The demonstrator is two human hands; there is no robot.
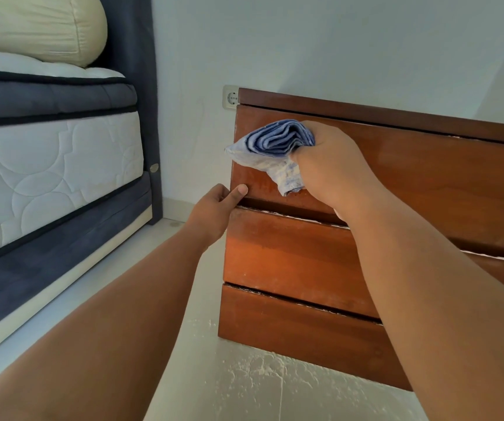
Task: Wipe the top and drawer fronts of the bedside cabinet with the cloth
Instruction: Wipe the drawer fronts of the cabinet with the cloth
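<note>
The brown wooden bedside cabinet (445,177) stands against the white wall with three drawer fronts stacked one above another. My right hand (332,165) grips a bunched blue and white striped cloth (275,150) and presses it against the left part of the top drawer front. My left hand (217,208) rests on the lower left corner of that top drawer front, thumb on the face and fingers curled round the edge. The middle drawer front (287,253) and the bottom drawer front (299,329) show below. The cabinet top is seen only edge-on.
A bed (53,165) with a white quilted mattress, navy trim and a cream pillow (38,25) stands on the left. A wall socket (231,97) sits just left of the cabinet's top corner. Pale floor (260,387) lies between bed and cabinet.
</note>
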